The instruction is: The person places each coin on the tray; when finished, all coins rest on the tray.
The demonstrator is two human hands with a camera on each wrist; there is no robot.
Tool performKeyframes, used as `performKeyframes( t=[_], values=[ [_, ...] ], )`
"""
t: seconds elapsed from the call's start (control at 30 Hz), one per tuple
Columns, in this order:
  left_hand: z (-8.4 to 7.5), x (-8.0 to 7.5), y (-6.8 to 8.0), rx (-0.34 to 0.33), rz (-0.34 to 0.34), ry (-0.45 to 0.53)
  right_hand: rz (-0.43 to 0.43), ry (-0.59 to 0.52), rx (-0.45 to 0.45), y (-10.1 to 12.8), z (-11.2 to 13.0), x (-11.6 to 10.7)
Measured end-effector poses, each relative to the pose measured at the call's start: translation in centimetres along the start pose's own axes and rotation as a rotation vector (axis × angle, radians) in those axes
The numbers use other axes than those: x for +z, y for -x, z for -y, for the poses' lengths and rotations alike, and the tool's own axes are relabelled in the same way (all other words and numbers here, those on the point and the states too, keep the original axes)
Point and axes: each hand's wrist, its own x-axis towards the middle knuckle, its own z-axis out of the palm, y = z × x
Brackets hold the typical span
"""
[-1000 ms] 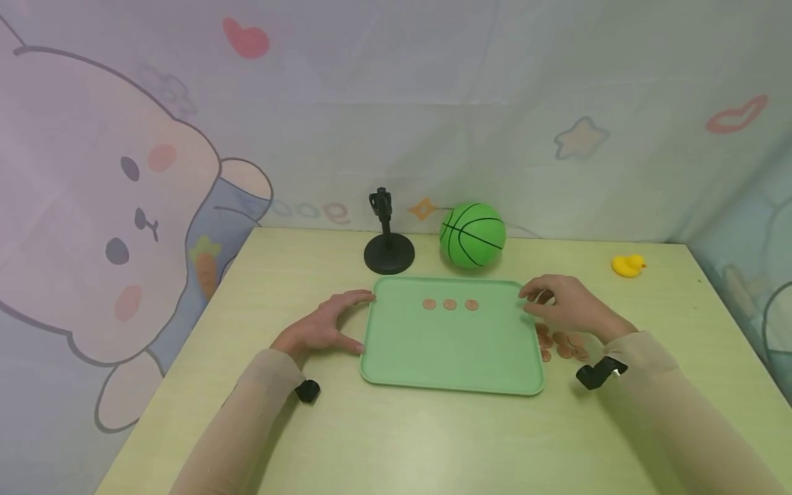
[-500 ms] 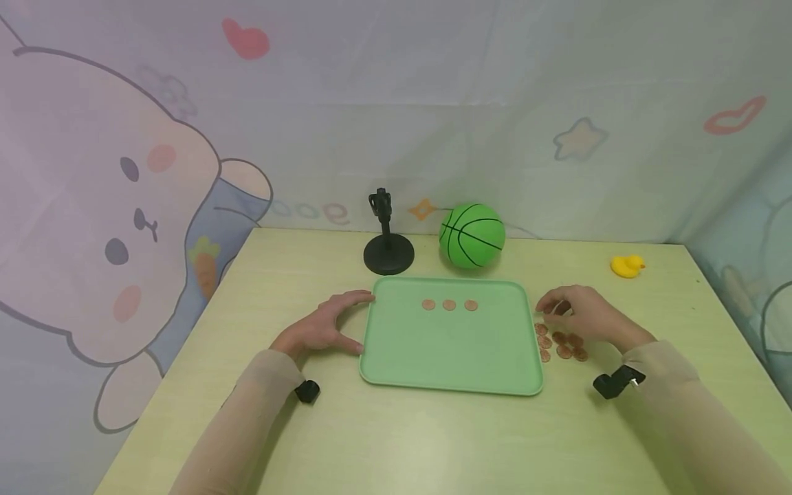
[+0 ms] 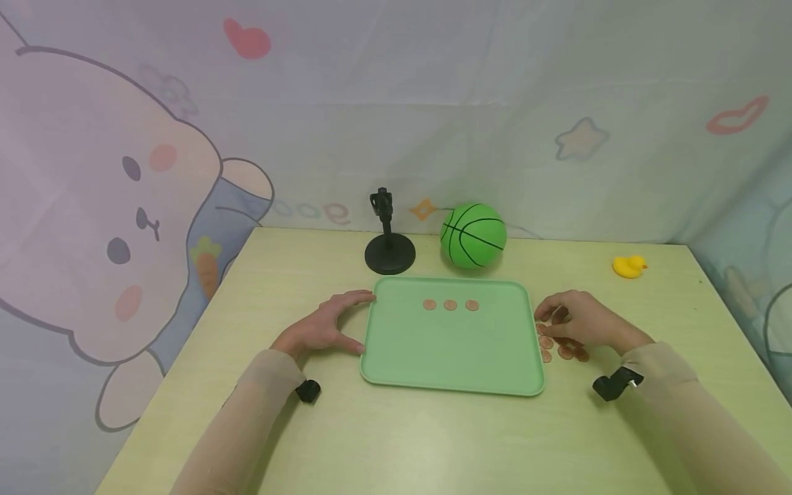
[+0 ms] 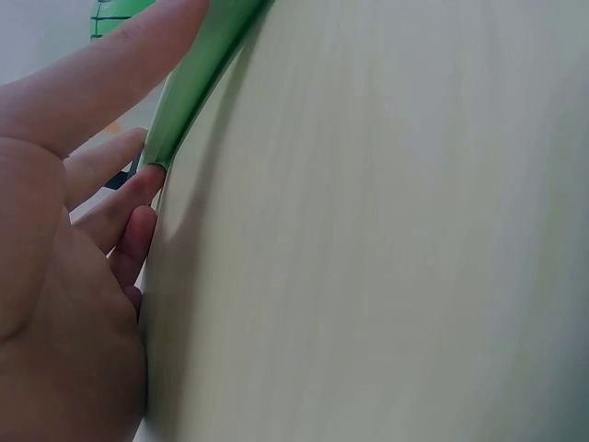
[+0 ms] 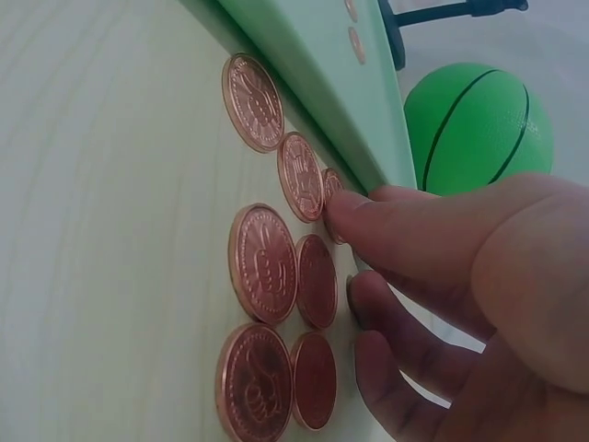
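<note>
Resting palm-down, your right hand [image 3: 581,322] touches the copper coins [image 5: 276,276] with loosely curled fingers. Your left hand [image 3: 322,324], spread open, braces the pale green plastic tray [image 3: 452,350].

The whole desk [image 3: 433,440] is seen from the head view, looking forward and down. The left wrist view is held low and close against the tray [image 4: 198,78] edge. The right wrist view is close over the coins [image 5: 267,262]; tray and ball [image 5: 479,124] are shared with the head view.
</note>
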Motion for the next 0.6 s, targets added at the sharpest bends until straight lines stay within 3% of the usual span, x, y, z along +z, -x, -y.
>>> performKeyframes(
  t=[0.6],
  values=[
    [-0.35, -0.07, 0.21, -0.009, 0.000, -0.006, 0.011, -0.040, 0.025, -0.01, 0.65, -0.16]
  ],
)
